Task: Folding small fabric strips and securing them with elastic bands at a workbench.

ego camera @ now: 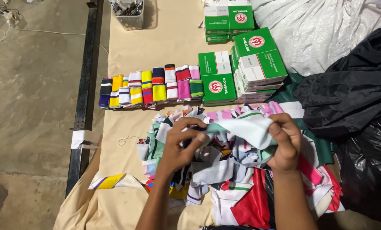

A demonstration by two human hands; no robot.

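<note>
From the head camera, the left hand (179, 147) and the right hand (286, 142) both pinch one white and green cloth strip (245, 127), fingers closed on it, holding it up between them. Under the hands lies a big messy pile of cloth pieces (224, 179) near the front edge of the table (126, 200). Further back, a neat row of folded bands (152, 87) is already lined up. Green and white boxes (241, 64) stand beside the row. Black bags (352, 93) sit at the right edge. It looks like some sorting is done, but plenty is left.
</note>
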